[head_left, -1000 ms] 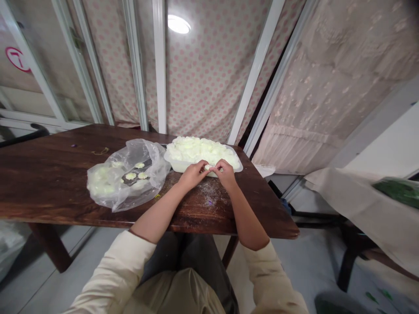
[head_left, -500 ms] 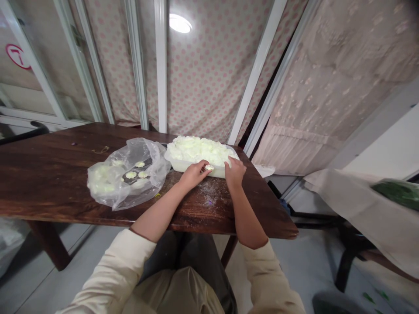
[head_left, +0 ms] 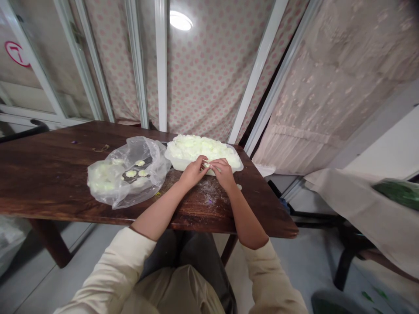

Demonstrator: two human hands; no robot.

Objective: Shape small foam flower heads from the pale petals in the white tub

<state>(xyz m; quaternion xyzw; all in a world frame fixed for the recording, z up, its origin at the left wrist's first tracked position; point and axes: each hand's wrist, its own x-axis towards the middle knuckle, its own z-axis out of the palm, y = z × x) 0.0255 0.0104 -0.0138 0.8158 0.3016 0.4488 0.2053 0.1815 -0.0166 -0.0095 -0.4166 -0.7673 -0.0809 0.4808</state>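
A small pale flower-shaped piece (head_left: pixel 207 165) is pinched in the fingers of my left hand (head_left: pixel 194 171), at the front edge of a white plastic tub (head_left: pixel 178 165). My right hand (head_left: pixel 224 172) meets it from the other side, its closed fingertips on the same piece. Heaped above the tub's rim are many pale yellow-green, ruffled pieces (head_left: pixel 199 146), perhaps flower heads. The fingers partly cover the held piece, so its detail is hard to see.
Left of the tub, a clear plastic bag (head_left: pixel 147 146) lies open on the dark wooden table (head_left: pixel 59 174), with several pale flower-shaped pieces (head_left: pixel 131 173) in it. White crumbs (head_left: pixel 209 196) are scattered near the front. Another pale bit (head_left: pixel 239 187) lies beside my right wrist.
My right hand has moved left from the tub's right front rim to my left hand, and its fingers have closed on the small piece. My left hand has barely moved.
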